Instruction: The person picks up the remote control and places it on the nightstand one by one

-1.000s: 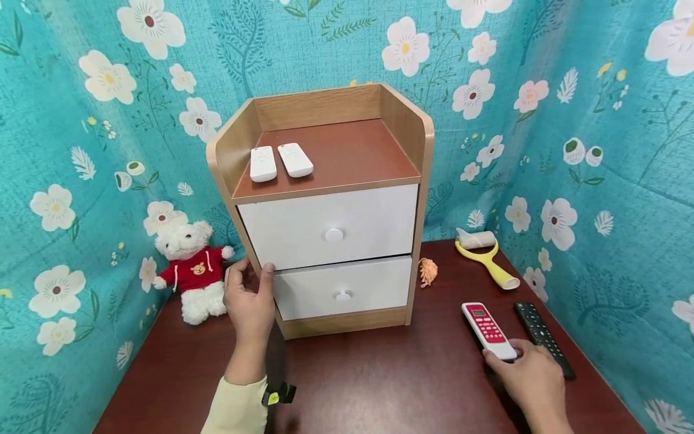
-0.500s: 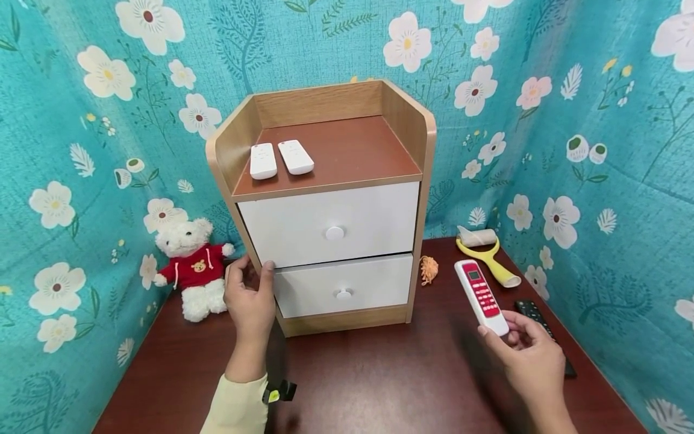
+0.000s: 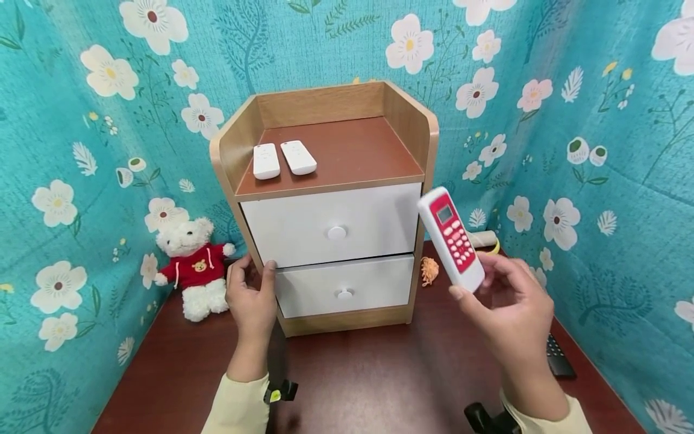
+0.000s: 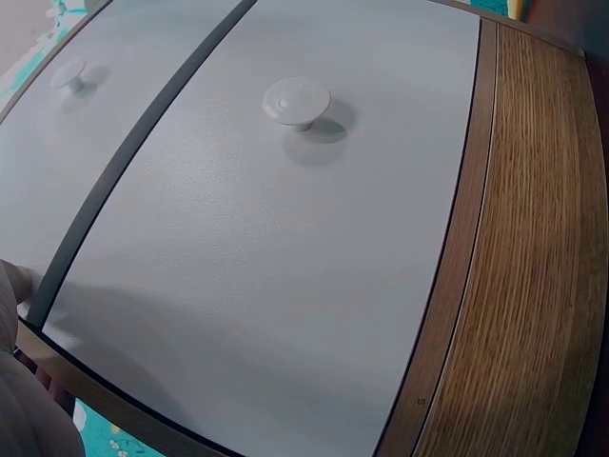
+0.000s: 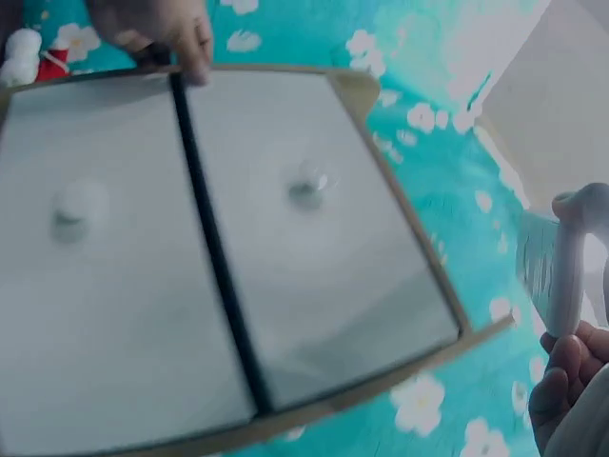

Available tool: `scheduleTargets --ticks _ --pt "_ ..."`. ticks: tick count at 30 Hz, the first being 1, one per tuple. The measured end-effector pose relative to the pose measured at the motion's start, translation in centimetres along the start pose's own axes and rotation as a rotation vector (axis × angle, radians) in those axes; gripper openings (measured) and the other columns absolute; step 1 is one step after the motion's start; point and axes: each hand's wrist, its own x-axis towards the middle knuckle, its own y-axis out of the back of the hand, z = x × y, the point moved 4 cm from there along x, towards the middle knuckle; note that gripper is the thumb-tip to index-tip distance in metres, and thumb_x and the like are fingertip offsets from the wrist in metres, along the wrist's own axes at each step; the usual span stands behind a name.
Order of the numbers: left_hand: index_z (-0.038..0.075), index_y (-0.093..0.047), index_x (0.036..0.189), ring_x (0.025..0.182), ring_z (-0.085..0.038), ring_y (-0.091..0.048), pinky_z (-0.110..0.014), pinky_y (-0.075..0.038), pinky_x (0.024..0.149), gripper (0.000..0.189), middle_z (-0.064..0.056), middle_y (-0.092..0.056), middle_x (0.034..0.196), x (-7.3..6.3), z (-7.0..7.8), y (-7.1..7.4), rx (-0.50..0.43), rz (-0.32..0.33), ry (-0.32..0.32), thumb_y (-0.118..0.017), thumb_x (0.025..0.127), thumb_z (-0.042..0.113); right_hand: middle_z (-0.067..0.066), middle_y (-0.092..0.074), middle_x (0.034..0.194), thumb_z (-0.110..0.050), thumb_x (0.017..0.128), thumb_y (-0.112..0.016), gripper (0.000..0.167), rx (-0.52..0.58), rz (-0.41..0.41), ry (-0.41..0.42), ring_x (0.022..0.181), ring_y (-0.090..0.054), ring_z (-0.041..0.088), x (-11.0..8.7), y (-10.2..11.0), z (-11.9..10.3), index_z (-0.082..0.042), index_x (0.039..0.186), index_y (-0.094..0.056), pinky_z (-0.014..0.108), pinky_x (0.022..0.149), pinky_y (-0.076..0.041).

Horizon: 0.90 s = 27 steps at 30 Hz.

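My right hand (image 3: 512,307) holds a white remote control (image 3: 452,241) with a red keypad and small screen. It is raised above the table, its upper end overlapping the cabinet's right edge in the head view. From the side, the remote (image 5: 552,276) shows between thumb and fingers in the right wrist view. My left hand (image 3: 252,310) grips the left side of a wooden cabinet (image 3: 352,147), thumb at the front edge near the gap between the drawers. The white upper drawer (image 3: 293,232) and lower drawer (image 3: 309,295) each have a round knob.
Two white remotes (image 3: 266,161) lie on the cabinet's top, at its left. A white teddy bear (image 3: 197,268) in red sits left of the cabinet. To the right are orange yarn (image 3: 429,271), a yellow-handled roller (image 3: 481,239) and a black remote (image 3: 558,358), the last two partly hidden.
My right hand has lifted the red-and-white remote control off the table and carried it up and left toward the cabinet. The left hand has stayed at the cabinet's side.
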Motion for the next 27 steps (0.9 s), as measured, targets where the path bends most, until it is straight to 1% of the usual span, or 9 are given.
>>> scheduleTargets --ticks 2,4,7,9,13,16,18,24,27 --pt "-0.009 -0.067 0.128 0.103 -0.009 -0.059 -0.015 -0.051 0.089 0.038 -0.023 -0.063 0.115 0.0 -0.1 0.0 0.001 0.003 0.003 -0.081 0.098 0.010 -0.003 -0.061 0.100 0.002 0.077 -0.095 0.055 -0.009 -0.003 0.066 0.089 -0.056 0.015 1.2 -1.1 -2.0 -0.007 0.129 -0.079 0.012 0.068 -0.053" --pt "-0.010 -0.067 0.128 0.103 -0.010 -0.059 -0.015 -0.051 0.089 0.038 -0.024 -0.063 0.115 0.0 -0.2 0.0 -0.003 0.004 0.001 -0.081 0.098 0.010 -0.004 -0.061 0.100 -0.005 0.078 -0.097 0.053 -0.024 -0.006 0.108 0.088 -0.056 0.013 2.4 -2.3 -3.8 -0.009 0.128 -0.079 0.013 0.067 -0.053" --pt "-0.010 -0.067 0.128 0.103 -0.009 -0.059 -0.015 -0.051 0.090 0.039 -0.024 -0.063 0.116 0.0 -0.2 0.0 -0.007 0.005 -0.005 -0.082 0.098 0.010 -0.002 -0.062 0.098 -0.011 0.081 -0.096 0.049 -0.019 -0.012 0.145 0.086 -0.056 0.014 3.8 -3.9 -6.0 -0.011 0.127 -0.080 0.015 0.066 -0.053" --pt "-0.010 -0.067 0.128 0.104 -0.009 -0.059 -0.015 -0.051 0.090 0.039 -0.025 -0.063 0.115 0.0 -0.2 0.0 -0.009 0.003 -0.009 -0.082 0.098 0.010 0.001 -0.063 0.097 -0.019 0.083 -0.096 0.047 -0.022 -0.023 0.177 0.085 -0.056 0.015 4.8 -5.3 -7.2 -0.010 0.126 -0.081 0.018 0.067 -0.051" --pt "-0.011 -0.067 0.127 0.103 -0.009 -0.060 -0.014 -0.052 0.090 0.038 -0.025 -0.063 0.114 0.1 -0.2 0.1 -0.009 0.002 -0.015 -0.082 0.097 0.009 0.007 -0.064 0.095 -0.037 0.084 -0.095 0.052 -0.035 -0.065 0.208 0.085 -0.056 0.016 7.3 -8.4 -9.0 -0.006 0.122 -0.080 0.024 0.068 -0.049" --pt "-0.011 -0.067 0.127 0.102 -0.008 -0.059 -0.014 -0.052 0.089 0.038 -0.025 -0.063 0.114 0.1 -0.2 0.1 -0.008 0.001 -0.017 -0.081 0.098 0.008 0.008 -0.066 0.096 -0.043 0.084 -0.093 0.055 -0.086 -0.091 0.200 0.086 -0.057 0.016 9.0 -10.5 -9.9 -0.004 0.120 -0.079 0.027 0.069 -0.049" --pt "-0.011 -0.066 0.126 0.102 -0.008 -0.059 -0.014 -0.051 0.089 0.037 -0.025 -0.062 0.113 0.0 -0.2 0.1 -0.006 0.004 -0.019 -0.081 0.098 0.008 0.009 -0.069 0.097 -0.047 0.084 -0.092 0.057 -0.145 -0.111 0.182 0.087 -0.059 0.017 10.2 -11.9 -10.4 -0.004 0.119 -0.080 0.030 0.070 -0.049" --pt "-0.012 -0.066 0.126 0.102 -0.007 -0.059 -0.014 -0.050 0.090 0.038 -0.025 -0.063 0.112 0.1 -0.1 0.1 0.008 0.007 -0.024 -0.082 0.097 0.007 0.006 -0.077 0.109 -0.060 0.088 -0.081 0.061 -0.443 -0.242 0.080 0.097 -0.064 0.022 13.4 -15.6 -11.7 -0.007 0.117 -0.081 0.039 0.079 -0.051" --pt "-0.011 -0.067 0.125 0.102 -0.007 -0.058 -0.014 -0.050 0.090 0.038 -0.024 -0.063 0.112 0.1 -0.1 0.1 0.015 0.006 -0.026 -0.082 0.097 0.008 0.004 -0.077 0.111 -0.063 0.089 -0.077 0.060 -0.548 -0.312 0.030 0.098 -0.064 0.022 14.4 -16.7 -11.9 -0.009 0.116 -0.081 0.039 0.082 -0.052"
